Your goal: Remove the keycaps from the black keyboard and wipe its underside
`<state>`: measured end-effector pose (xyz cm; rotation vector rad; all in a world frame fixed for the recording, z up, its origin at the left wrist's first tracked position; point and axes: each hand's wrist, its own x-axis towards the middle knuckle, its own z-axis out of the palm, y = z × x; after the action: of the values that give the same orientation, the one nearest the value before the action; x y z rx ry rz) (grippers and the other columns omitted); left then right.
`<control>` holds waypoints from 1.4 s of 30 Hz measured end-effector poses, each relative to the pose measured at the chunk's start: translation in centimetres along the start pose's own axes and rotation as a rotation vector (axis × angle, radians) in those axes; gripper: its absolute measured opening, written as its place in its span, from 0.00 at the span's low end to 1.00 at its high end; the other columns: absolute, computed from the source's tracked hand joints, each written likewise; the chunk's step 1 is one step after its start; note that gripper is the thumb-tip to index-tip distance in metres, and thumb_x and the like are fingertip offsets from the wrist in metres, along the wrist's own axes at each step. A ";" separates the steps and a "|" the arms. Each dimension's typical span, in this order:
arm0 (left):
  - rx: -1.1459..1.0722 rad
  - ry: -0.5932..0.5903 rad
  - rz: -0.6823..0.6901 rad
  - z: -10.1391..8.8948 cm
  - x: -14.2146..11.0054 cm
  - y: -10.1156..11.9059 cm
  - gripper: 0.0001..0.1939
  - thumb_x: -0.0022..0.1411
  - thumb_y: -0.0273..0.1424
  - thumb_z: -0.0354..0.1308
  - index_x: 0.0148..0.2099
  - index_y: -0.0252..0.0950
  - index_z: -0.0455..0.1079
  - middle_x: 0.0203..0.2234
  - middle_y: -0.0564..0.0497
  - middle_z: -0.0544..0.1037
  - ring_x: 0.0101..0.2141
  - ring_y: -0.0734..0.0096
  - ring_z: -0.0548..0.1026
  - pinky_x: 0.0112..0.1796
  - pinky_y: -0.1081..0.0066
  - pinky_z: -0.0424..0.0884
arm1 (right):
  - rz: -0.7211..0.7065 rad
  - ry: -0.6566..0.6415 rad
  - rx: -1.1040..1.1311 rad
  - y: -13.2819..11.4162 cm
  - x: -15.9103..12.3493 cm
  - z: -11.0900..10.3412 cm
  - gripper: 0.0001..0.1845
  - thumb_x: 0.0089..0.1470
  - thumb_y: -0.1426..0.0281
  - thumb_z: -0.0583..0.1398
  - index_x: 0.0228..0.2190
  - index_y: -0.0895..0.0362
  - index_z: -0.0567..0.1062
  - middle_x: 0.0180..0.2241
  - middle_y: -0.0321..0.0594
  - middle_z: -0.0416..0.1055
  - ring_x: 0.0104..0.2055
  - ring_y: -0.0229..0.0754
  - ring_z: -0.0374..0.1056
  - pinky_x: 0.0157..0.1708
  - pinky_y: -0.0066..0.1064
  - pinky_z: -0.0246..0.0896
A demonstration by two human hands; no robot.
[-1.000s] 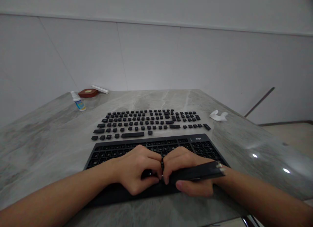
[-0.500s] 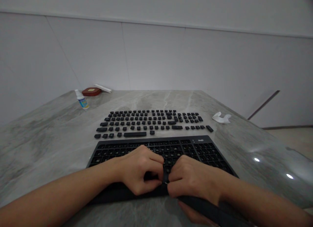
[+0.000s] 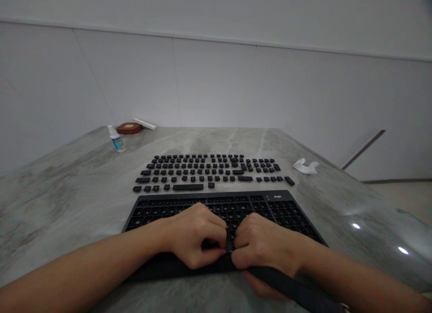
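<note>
A black keyboard frame with its keycaps removed lies in front of me on the grey marble table. My left hand and my right hand rest on its front edge, fingertips pinched together on a small dark part I cannot make out. A long black tool runs under my right palm toward the lower right. Several loose black keycaps lie in rows behind the keyboard.
A small spray bottle, a reddish-brown flat box and a white strip sit at the far left. A white keycap puller lies at the right. The table edge falls away on the right.
The long black tool swung from lying level across my right hand to pointing down toward the lower right. Both hands stayed pinched at the keyboard's front edge.
</note>
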<state>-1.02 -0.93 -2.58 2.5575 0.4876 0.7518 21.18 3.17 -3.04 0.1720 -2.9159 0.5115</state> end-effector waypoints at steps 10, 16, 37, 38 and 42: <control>-0.019 0.014 -0.086 -0.1 0.2 -0.2 0.05 0.55 0.22 0.55 0.33 0.36 0.70 0.23 0.53 0.71 0.24 0.73 0.69 0.23 0.73 0.63 | 0.177 0.152 0.309 -1.0 0.7 -1.0 0.04 0.41 0.71 0.53 0.19 0.53 0.61 0.16 0.31 0.58 0.19 0.35 0.54 0.19 0.27 0.48; -0.084 -0.021 -0.095 -0.6 0.5 -0.2 0.06 0.57 0.21 0.55 0.34 0.35 0.70 0.24 0.53 0.71 0.25 0.72 0.69 0.26 0.74 0.65 | 0.252 0.237 0.389 -1.4 1.0 -0.9 0.10 0.46 0.69 0.54 0.17 0.55 0.61 0.15 0.31 0.58 0.17 0.32 0.55 0.19 0.25 0.49; -0.064 -0.030 -0.091 -0.6 0.4 -0.7 0.06 0.67 0.24 0.56 0.38 0.34 0.74 0.28 0.49 0.74 0.29 0.70 0.73 0.30 0.74 0.69 | 0.277 0.284 0.487 -0.9 0.3 -1.0 0.10 0.54 0.66 0.58 0.23 0.56 0.71 0.19 0.33 0.66 0.22 0.35 0.62 0.23 0.26 0.57; -0.061 -0.027 -0.092 -0.6 0.4 -0.7 0.06 0.67 0.24 0.56 0.38 0.34 0.74 0.28 0.49 0.74 0.29 0.70 0.73 0.30 0.74 0.69 | 0.236 0.267 0.457 -0.8 0.1 -0.9 0.10 0.54 0.66 0.58 0.23 0.56 0.71 0.19 0.34 0.66 0.23 0.36 0.63 0.24 0.26 0.58; -0.050 -0.020 -0.095 -0.4 0.4 -0.7 0.06 0.67 0.24 0.56 0.39 0.34 0.74 0.29 0.50 0.75 0.30 0.70 0.73 0.31 0.75 0.68 | 0.172 0.206 0.364 -0.4 0.0 -1.0 0.08 0.54 0.66 0.57 0.24 0.54 0.70 0.20 0.35 0.66 0.25 0.38 0.64 0.26 0.28 0.60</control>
<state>-1.04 -0.03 -2.43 2.4740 0.5719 0.6951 21.40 3.13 -1.98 -0.0831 -2.6263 1.0211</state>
